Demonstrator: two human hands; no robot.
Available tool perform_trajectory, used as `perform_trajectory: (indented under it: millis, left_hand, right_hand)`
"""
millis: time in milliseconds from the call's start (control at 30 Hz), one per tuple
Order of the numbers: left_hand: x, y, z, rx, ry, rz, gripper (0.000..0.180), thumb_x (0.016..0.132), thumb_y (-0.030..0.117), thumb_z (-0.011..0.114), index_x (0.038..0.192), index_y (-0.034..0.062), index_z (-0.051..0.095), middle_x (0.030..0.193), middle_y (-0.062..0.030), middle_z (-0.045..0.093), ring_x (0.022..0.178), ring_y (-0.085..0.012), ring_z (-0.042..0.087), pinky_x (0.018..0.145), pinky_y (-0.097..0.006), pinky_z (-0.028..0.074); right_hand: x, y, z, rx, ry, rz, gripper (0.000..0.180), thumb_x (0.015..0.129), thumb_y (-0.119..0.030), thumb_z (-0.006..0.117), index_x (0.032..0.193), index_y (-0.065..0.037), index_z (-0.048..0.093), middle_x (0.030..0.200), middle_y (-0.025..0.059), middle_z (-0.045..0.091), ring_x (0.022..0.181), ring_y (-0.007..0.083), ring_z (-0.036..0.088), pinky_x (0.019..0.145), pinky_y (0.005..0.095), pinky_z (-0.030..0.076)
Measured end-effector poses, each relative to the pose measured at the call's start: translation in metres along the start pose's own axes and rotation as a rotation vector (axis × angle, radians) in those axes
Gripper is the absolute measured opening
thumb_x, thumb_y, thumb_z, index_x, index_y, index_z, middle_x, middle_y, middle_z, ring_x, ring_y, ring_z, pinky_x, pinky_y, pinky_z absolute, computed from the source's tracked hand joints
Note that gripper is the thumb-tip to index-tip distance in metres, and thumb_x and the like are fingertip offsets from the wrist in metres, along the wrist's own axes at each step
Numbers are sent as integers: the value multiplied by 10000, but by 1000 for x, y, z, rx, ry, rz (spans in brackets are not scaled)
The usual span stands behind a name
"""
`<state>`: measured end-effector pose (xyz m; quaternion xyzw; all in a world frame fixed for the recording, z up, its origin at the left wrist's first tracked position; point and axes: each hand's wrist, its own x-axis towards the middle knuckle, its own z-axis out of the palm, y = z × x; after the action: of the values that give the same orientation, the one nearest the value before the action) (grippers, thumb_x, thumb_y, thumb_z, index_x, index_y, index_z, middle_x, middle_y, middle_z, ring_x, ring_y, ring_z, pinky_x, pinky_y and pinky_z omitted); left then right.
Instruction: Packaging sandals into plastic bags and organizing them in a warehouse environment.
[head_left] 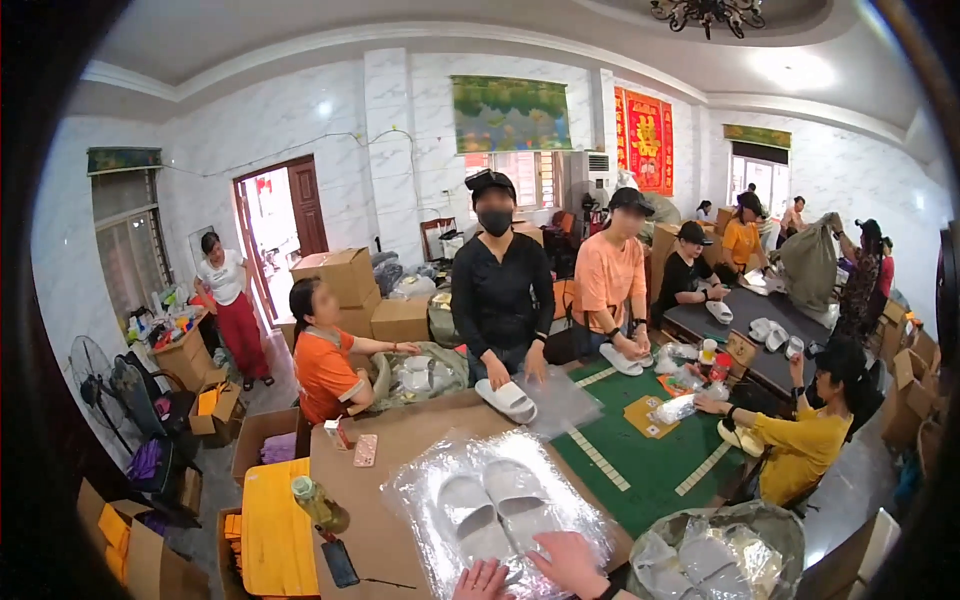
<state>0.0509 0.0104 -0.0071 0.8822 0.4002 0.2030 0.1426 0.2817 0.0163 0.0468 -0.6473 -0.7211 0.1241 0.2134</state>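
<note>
A pair of light grey slide slippers [518, 490] lies side by side on the brown table directly in front of me. Clear, shiny plastic film [425, 485] spreads around and under them; whether it covers their tops I cannot tell. At their near end my left hand [483, 580] lies low with its fingers stretched out, partly cut off by the lower edge. My right hand [568, 562] is beside it, fingers extended over the near end of the right slipper. Neither hand grips anything that shows. A dark band circles my right wrist.
A green bottle [320, 505], a dark phone [340, 563] and a pink phone [366, 450] lie to the left. A sack of wrapped slippers [715, 560] stands at near right. Across the green mat [640, 480], several people handle slippers; cardboard boxes [340, 275] are stacked behind.
</note>
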Motion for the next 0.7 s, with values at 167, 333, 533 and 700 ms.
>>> perform_trajectory:
  millis: [167,333,533,700]
  left_hand:
    - [-1,-4,7,39,26,26,657,944,382,586,1494,74,402,1565,-194,348,1445,-424,292,1158,-560,260]
    - [-1,-1,7,35,40,16,653,943,375,579,1497,78,400,1571,-201,335,1449,-431,280,1158,-562,256]
    - [-2,-7,14,58,22,10,665,946,365,569,1497,38,388,1545,-235,357,1450,-448,268,1176,-574,216]
    - [6,-8,6,217,194,74,566,919,460,600,1351,95,586,1410,-183,546,1319,-377,500,1075,-525,385]
  right_hand:
    - [58,-14,25,109,318,-12,463,907,-485,640,983,-37,727,909,169,706,860,368,668,765,462,533]
    - [104,-21,63,-33,297,80,587,884,-587,628,915,-3,668,840,193,684,811,379,679,698,467,551]
    - [119,-28,58,-177,227,99,583,854,-571,666,877,11,634,802,175,681,727,336,697,629,424,558]
    - [117,-30,70,-319,229,57,418,913,-437,646,920,-20,617,768,121,670,689,275,698,607,377,556]
